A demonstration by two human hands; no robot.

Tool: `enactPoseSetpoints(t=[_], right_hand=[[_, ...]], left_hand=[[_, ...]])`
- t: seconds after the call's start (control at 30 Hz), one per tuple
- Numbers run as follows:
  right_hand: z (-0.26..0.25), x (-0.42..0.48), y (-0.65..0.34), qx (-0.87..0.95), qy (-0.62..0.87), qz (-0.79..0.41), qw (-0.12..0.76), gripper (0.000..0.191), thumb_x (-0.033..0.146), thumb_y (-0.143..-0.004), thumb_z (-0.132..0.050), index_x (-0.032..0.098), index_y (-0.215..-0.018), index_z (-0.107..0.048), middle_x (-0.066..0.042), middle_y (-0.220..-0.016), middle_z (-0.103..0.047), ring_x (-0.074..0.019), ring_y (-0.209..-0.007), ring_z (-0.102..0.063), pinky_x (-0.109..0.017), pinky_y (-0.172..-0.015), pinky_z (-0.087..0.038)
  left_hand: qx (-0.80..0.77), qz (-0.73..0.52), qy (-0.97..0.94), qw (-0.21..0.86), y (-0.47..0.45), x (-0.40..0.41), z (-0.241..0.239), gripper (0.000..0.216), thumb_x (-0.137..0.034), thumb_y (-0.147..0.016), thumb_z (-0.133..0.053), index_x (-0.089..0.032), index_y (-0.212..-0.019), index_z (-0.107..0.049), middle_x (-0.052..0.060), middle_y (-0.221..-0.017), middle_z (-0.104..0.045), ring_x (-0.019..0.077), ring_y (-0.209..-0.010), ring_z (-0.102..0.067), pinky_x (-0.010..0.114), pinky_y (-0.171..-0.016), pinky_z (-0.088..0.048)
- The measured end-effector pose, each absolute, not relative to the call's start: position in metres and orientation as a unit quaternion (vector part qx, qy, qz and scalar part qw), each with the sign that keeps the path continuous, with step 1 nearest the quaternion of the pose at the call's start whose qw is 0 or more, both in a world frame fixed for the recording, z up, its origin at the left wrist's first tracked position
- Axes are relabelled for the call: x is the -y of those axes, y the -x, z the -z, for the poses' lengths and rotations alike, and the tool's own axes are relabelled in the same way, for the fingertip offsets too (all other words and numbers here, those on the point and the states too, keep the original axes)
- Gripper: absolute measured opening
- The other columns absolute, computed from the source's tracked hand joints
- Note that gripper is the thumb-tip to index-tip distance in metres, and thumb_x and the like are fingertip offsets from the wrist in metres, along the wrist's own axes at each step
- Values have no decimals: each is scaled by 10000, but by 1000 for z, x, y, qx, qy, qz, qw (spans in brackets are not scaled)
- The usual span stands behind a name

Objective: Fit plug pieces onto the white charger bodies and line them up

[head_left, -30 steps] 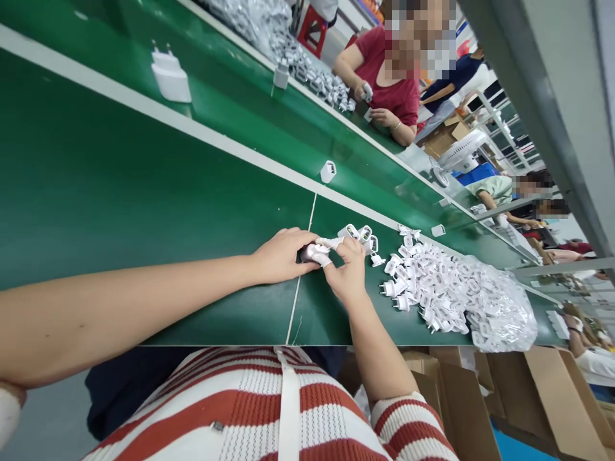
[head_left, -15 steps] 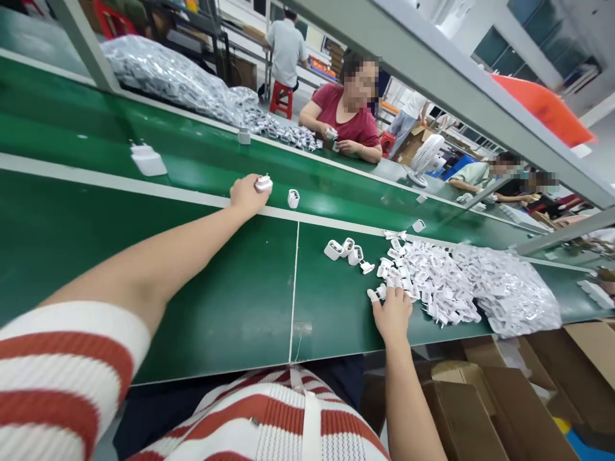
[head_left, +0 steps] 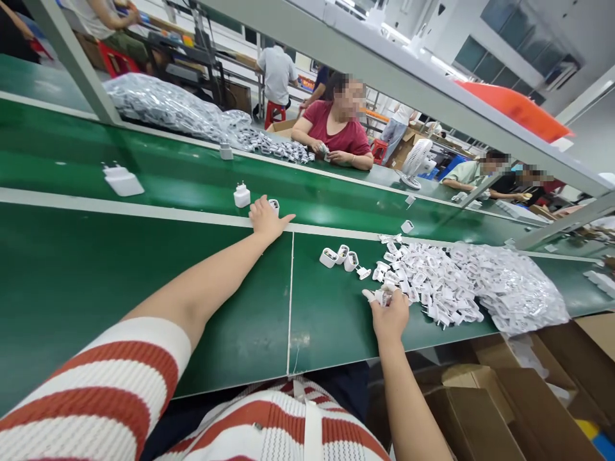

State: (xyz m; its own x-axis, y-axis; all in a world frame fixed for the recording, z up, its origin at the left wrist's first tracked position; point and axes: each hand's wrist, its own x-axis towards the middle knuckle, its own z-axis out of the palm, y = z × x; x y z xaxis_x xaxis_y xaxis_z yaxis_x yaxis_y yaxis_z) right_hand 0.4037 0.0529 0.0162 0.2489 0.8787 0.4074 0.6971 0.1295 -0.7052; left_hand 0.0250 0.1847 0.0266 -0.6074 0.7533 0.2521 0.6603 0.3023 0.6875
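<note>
My left hand point(head_left: 267, 219) reaches out to the white stripe at the far edge of my green bench, fingers stretched and holding nothing. It lies beside a small white charger shell point(head_left: 274, 205). A white assembled charger point(head_left: 241, 195) stands on the moving belt point(head_left: 182, 173) just left of it. My right hand point(head_left: 390, 315) is at the near edge of a pile of white plug parts point(head_left: 432, 282), with its fingers pinched on one small white plug part point(head_left: 381, 296). Three open charger shells point(head_left: 340, 256) stand in a row between my hands.
A clear bag of more parts point(head_left: 512, 291) lies right of the pile. Other chargers point(head_left: 123, 181) ride the belt. Across it a person in a red shirt point(head_left: 336, 131) handles parts beside a bagged heap point(head_left: 163, 105). Cardboard boxes point(head_left: 480, 410) stand below the bench, lower right.
My left hand carried the charger out to the belt, set it down and opened. My right hand moved to the pile and closed on a plug part.
</note>
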Motion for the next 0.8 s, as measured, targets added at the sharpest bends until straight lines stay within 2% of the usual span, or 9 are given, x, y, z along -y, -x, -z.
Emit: enactPoseSetpoints(t=[0.1, 0.2, 0.27, 0.37, 0.47, 0.53, 0.63, 0.73, 0.8], right_hand=[[-24, -52, -397, 574, 622, -202, 493, 655, 720, -626, -830, 203, -991, -660, -75, -885, -715, -246, -799, -614, -457, -832, -534], [-39, -53, -388, 547, 582, -313, 514, 605, 662, -614, -867, 202, -966, -693, -71, -923, -738, -233, -813, -654, -436, -801, -572], [-53, -54, -378, 537, 549, -398, 502, 561, 620, -615, -892, 204, -954, -727, -68, -939, -752, -229, -815, -686, -442, -799, -603], [-74, -60, -354, 532, 489, -513, 463, 537, 577, -625, -923, 229, -1004, -768, -65, -1032, -780, -247, -922, -754, -459, -892, -636], [-89, -69, -323, 530, 418, -618, 402, 504, 548, -627, -951, 249, -1002, -795, -65, -1162, -783, -284, -1091, -765, -452, -968, -632], [-93, -75, -301, 525, 368, -677, 361, 487, 499, -615, -977, 267, -1007, -808, -41, -1169, -786, -277, -1124, -758, -412, -962, -626], [-87, -83, -273, 541, 354, -682, 342, 448, 481, -635, -971, 273, -1002, -820, -26, -1043, -804, -243, -1042, -760, -353, -884, -615], [-71, -83, -257, 582, 383, -626, 350, 415, 524, -683, -923, 253, -982, -824, -40, -1004, -810, -233, -958, -751, -381, -865, -615], [-61, -79, -255, 601, 397, -599, 349, 412, 514, -676, -924, 253, -978, -824, -34, -992, -807, -234, -943, -741, -415, -896, -619]], left_hand=[[-809, -387, -435, 78, -24, -184, -33, 524, -262, -907, -629, -18, -1367, -567, 324, -1360, -601, 493, -1338, -515, 629, -1140, -378], [-775, -392, -487, 91, -20, -165, -37, 429, -202, -913, -564, -94, -1321, -641, 248, -1350, -650, 445, -1321, -541, 588, -1145, -396], [-740, -399, -531, 102, -22, -140, -37, 403, -259, -940, -571, -147, -1315, -668, 177, -1363, -673, 388, -1315, -558, 515, -1161, -414], [-677, -423, -591, 114, -36, -91, -33, 401, -397, -967, -595, -199, -1299, -697, 109, -1327, -710, 331, -1271, -598, 446, -1144, -448], [-587, -439, -665, 140, -57, -39, -30, 377, -455, -964, -603, -230, -1242, -725, 86, -1243, -755, 317, -1173, -647, 454, -1061, -494], [-551, -412, -705, 172, -70, -13, -27, 342, -454, -993, -570, -252, -1218, -730, 70, -1226, -767, 306, -1133, -664, 470, -1025, -496], [-547, -374, -718, 212, -81, 3, -22, 363, -448, -1035, -495, -251, -1256, -704, 76, -1282, -751, 313, -1180, -649, 505, -1038, -470], [-558, -393, -686, 252, -78, 0, -15, 528, -502, -951, -605, -216, -1396, -606, 118, -1365, -699, 330, -1229, -625, 510, -1073, -465], [-555, -409, -668, 280, -73, -5, -11, 559, -530, -884, -678, -204, -1335, -627, 123, -1292, -713, 329, -1187, -640, 493, -1055, -481]])
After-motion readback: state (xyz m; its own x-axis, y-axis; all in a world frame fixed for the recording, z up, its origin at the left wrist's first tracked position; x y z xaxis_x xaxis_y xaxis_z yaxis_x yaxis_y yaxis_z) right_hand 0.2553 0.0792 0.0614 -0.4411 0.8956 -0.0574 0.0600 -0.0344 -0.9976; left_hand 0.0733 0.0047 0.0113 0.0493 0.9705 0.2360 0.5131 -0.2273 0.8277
